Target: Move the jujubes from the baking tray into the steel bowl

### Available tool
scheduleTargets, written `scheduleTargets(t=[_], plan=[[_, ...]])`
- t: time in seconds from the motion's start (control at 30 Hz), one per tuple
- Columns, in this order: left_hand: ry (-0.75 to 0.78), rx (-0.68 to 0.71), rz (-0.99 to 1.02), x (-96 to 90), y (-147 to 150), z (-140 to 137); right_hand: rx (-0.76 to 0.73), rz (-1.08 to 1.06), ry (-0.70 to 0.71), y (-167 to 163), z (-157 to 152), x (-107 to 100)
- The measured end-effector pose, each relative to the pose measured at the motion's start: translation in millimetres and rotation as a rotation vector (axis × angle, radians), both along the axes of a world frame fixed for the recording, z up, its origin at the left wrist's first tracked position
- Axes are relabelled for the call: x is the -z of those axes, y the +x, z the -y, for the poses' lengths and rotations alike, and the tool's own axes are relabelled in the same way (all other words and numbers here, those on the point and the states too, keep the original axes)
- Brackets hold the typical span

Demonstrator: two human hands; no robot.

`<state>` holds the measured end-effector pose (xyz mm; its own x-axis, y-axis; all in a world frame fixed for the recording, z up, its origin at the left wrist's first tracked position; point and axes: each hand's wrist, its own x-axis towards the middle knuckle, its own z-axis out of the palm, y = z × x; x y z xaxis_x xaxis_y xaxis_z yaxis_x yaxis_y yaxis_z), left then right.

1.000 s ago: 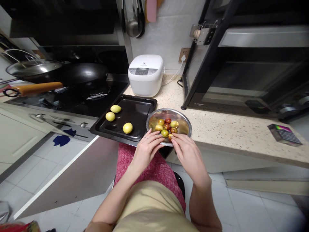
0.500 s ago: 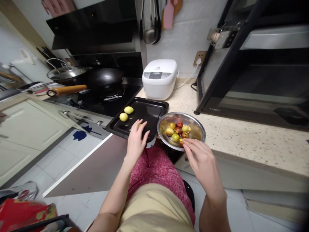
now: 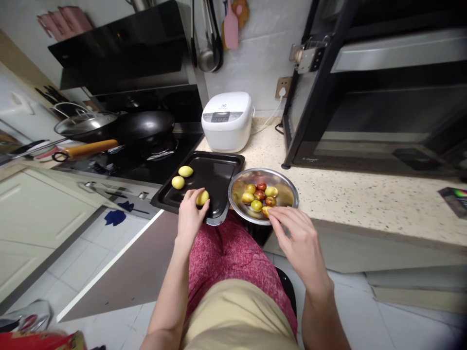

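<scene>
Step in hand, as judged: moving fruit from bowl to tray.

Left hand over the tray's near edge, left of the bowl, fingers curled on a yellow fruit.

Right hand at the bowl's near rim, fingertips pinching a fruit.

Next calls for setting the yellow fruit down clear of the two beyond it.

Speckled countertop | far: white rice cooker | near edge: black baking tray, steel bowl right of it
</scene>
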<state>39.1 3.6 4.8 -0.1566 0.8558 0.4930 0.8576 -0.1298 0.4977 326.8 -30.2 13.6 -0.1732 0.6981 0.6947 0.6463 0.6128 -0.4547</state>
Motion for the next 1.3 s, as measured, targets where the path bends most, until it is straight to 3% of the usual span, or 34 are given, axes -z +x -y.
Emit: scheduleTargets(t=[0.2, 0.4, 0.57, 1.0, 1.3], plan=[[0.134, 0.165, 0.244, -32.1, 22.4, -2.8, 0.000, -0.001, 0.014, -1.5, -0.3, 2.5], [0.059, 0.482, 0.117, -57.7, 62.0, -19.4, 0.004, -0.002, 0.021, -0.8, 0.9, 2.6], [-0.105, 0.687, 0.050, -54.6, 77.9, -42.2, 0.007, -0.003, 0.019, 2.4, 1.0, 2.0], [-0.236, 0.781, 0.161, -44.6, 72.7, -63.8, 0.000, -0.016, -0.038, -1.7, -1.3, 2.7], [-0.182, 0.803, 0.208, -32.8, 69.7, -69.0, -0.010, 0.010, -0.017, -2.4, -3.4, 2.4]])
